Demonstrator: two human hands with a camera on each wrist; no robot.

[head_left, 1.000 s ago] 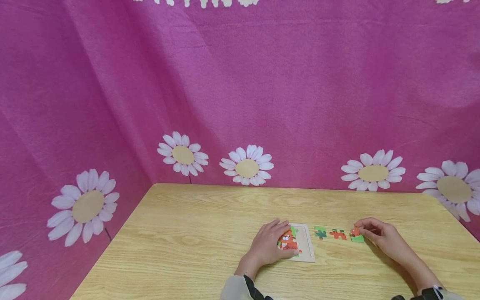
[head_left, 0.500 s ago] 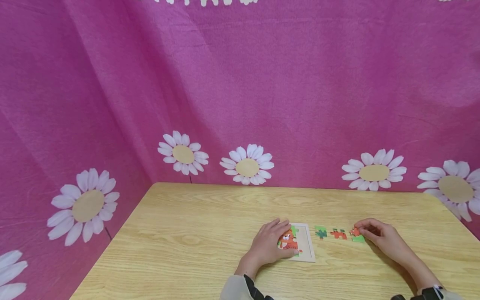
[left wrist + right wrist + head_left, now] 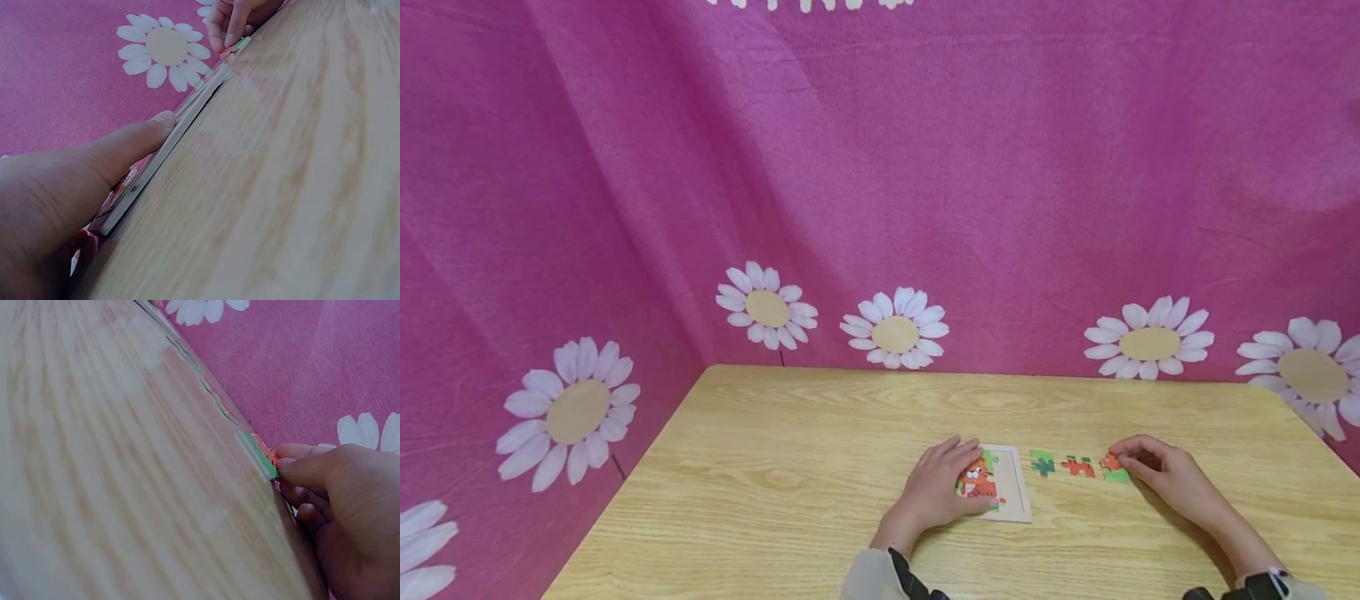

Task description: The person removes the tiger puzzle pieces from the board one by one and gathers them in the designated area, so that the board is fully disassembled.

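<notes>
In the head view my left hand (image 3: 928, 487) rests over the left part of a shallow wooden puzzle tray (image 3: 1017, 500). Its fingers lie at the far side and its extended thumb presses on the near rim, as the left wrist view shows. Joined pieces with an orange cartoon cat (image 3: 977, 482) show in the tray beside that hand, partly covered by it. My right hand (image 3: 1172, 479) pinches an orange-and-green puzzle piece (image 3: 261, 455) between thumb and index finger, low at the table. Its other fingers curl under.
Between tray and right hand lie a green puzzle piece (image 3: 1042, 463) and an orange puzzle piece (image 3: 1078, 467), in a row on the wooden table (image 3: 790, 467). A pink curtain (image 3: 1000, 192) with white daisies stands behind the table's back edge and on the left.
</notes>
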